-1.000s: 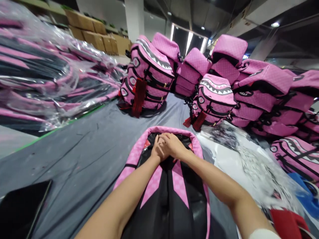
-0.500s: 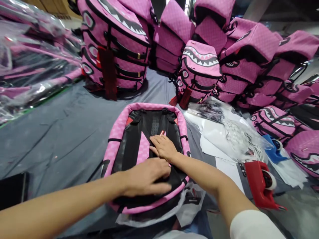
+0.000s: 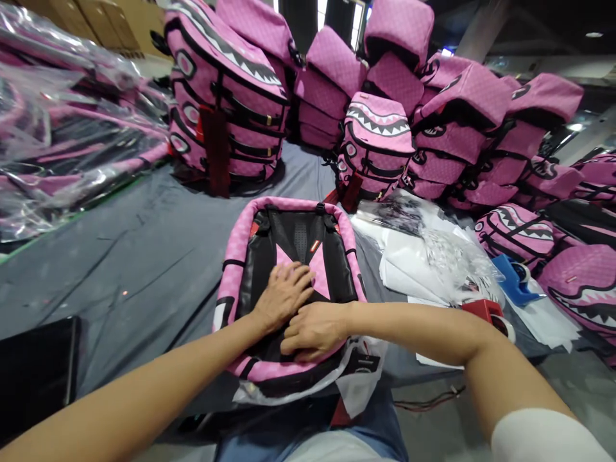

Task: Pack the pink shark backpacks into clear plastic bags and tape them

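A pink and black backpack (image 3: 240,240) lies on its front, with its black back panel and shoulder straps facing up. My left hand (image 3: 285,295) rests flat on the middle of that panel, fingers stretched out. Just below it, close to the bag's bottom end, my right hand (image 3: 312,330) is closed, its fingers curled down against the panel. What is under those fingers is hidden. Clear plastic (image 3: 269,393) sticks out from beneath the bag's near end, and a white packet with a black tag (image 3: 359,382) hangs beside it.
Stacked pink backpacks (image 3: 332,77) line the back of the grey-covered table (image 3: 144,269). Plastic-wrapped bags (image 3: 72,141) lie at left, above a dark flat device (image 3: 38,372). Papers (image 3: 404,263), a blue tape dispenser (image 3: 514,282) and a red tape dispenser (image 3: 481,310) are at right.
My left hand has moved up the panel and flattened. My right hand has come down from the upper middle to the bottom end and curled. The view has shifted slightly.
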The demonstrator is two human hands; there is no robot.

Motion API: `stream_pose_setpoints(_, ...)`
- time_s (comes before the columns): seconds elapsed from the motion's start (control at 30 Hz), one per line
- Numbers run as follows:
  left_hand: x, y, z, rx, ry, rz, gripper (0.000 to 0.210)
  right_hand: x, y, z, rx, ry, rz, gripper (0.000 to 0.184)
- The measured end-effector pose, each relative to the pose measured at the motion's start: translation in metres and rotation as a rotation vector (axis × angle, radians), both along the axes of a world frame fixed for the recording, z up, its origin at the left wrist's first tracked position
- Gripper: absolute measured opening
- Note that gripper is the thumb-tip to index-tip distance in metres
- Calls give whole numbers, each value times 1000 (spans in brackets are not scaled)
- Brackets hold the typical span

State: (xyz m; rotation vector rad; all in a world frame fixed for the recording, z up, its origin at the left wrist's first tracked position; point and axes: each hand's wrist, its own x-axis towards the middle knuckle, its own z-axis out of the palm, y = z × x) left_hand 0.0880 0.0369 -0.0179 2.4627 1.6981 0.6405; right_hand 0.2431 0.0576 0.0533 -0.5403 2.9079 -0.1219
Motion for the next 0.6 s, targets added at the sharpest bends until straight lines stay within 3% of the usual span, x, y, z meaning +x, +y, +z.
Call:
stream_pose_setpoints(0.1,-5,1,-7,-24,56,154,46,-11,3,-17,-17,-10,89,14)
stream_pose_setpoints(0.27,-8,1,-22,64,31,194,45,-23,22,-51,-31,79,254,17)
stream_pose_setpoints(0.47,2,2,-14,19,119,357,50,-13,15,-67,43,250,103,24)
stream_pose_setpoints(0.6,19,-33,-18,-80,184,350,59,10,-5,-55,71,493,-56,23)
